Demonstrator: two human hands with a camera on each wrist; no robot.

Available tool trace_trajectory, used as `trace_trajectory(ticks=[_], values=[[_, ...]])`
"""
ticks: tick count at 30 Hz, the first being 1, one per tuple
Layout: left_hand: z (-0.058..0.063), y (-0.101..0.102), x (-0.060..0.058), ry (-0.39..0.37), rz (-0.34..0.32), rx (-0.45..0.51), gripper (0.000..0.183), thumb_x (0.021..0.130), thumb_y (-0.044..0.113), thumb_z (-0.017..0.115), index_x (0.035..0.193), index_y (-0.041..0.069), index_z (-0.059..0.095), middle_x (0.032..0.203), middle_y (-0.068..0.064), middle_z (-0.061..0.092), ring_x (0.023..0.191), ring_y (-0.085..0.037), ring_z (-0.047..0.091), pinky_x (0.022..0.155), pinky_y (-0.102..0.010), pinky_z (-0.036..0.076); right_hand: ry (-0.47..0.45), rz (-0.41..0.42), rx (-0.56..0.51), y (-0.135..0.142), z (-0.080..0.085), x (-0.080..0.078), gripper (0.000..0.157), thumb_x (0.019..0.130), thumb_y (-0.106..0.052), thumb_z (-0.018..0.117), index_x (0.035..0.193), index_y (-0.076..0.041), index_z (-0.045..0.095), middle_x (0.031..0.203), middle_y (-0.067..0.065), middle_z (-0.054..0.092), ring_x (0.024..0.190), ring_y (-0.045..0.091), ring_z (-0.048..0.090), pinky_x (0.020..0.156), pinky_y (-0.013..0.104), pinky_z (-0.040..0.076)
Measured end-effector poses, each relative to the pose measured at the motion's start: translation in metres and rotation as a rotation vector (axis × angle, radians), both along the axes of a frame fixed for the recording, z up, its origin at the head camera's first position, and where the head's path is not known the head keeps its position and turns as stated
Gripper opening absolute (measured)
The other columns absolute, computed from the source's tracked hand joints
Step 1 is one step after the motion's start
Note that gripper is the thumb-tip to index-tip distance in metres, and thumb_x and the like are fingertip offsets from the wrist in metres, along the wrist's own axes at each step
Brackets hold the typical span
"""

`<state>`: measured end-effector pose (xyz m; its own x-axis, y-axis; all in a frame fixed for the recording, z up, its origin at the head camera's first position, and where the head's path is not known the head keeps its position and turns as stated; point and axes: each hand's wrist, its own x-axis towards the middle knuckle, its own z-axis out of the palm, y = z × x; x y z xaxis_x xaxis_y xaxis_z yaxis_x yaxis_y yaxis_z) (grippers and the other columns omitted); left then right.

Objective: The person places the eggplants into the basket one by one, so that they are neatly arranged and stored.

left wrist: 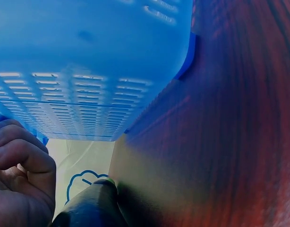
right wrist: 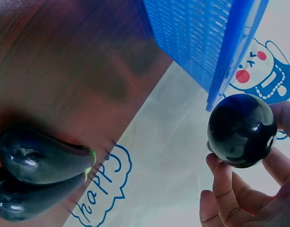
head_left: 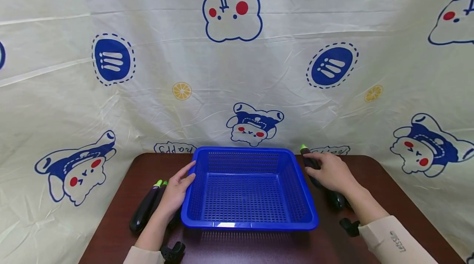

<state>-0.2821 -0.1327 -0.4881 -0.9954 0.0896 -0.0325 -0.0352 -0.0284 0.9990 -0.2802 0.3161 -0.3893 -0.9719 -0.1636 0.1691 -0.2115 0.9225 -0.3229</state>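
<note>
We see the right hand [head_left: 329, 171] with thumb and fingers curled round an eggplant [right wrist: 242, 130] — it sits between them, outside the blue basket [head_left: 188, 202]. The left hand [head_left: 177, 190] grips the basket's rim; more eggplants [head_left: 143, 212] lie near both hands — on the brown table [head_left: 348, 251].

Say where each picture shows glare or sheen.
Head view: white glare on the front rim of the rectangular blue plastic basket; left wrist view: a bluish sheen on the reddish wooden tabletop; right wrist view: pale reflections on the held, glossy, dark purple eggplant.
</note>
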Motion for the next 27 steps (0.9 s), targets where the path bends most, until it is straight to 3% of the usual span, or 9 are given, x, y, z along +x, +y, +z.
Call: trace_trajectory(ticks=[15,22,27], values=[[0.001,0.0,0.002,-0.002,-0.007,-0.019,0.046,0.11,0.025,0.053,0.155,0.023,0.048,0.135,-0.028,0.065,0.107,-0.038,0.074,0.08,-0.042,0.064,-0.032,0.018,-0.023,-0.021,0.01,0.005,0.045,0.096,-0.023,0.07,0.14,-0.009,0.065,0.053,-0.008,0.031,0.044,0.013,0.033,0.044,0.028,0.027],[0.0,0.0,0.002,-0.009,0.002,-0.03,0.044,0.11,0.027,0.053,0.154,0.027,0.05,0.135,-0.026,0.067,0.108,-0.038,0.074,0.08,-0.043,0.064,-0.035,0.018,-0.028,-0.032,0.009,0.006,0.046,0.096,-0.025,0.07,0.139,-0.011,0.066,0.058,-0.005,0.037,0.049,0.014,0.037,0.048,0.029,0.03],[0.001,0.001,0.003,-0.008,0.002,-0.046,0.044,0.11,0.029,0.053,0.154,0.028,0.05,0.136,-0.024,0.066,0.109,-0.036,0.074,0.082,-0.042,0.064,-0.041,0.015,-0.027,-0.04,0.007,0.005,0.046,0.094,-0.026,0.072,0.138,-0.012,0.067,0.061,-0.005,0.041,0.052,0.013,0.032,0.05,0.031,0.028]])
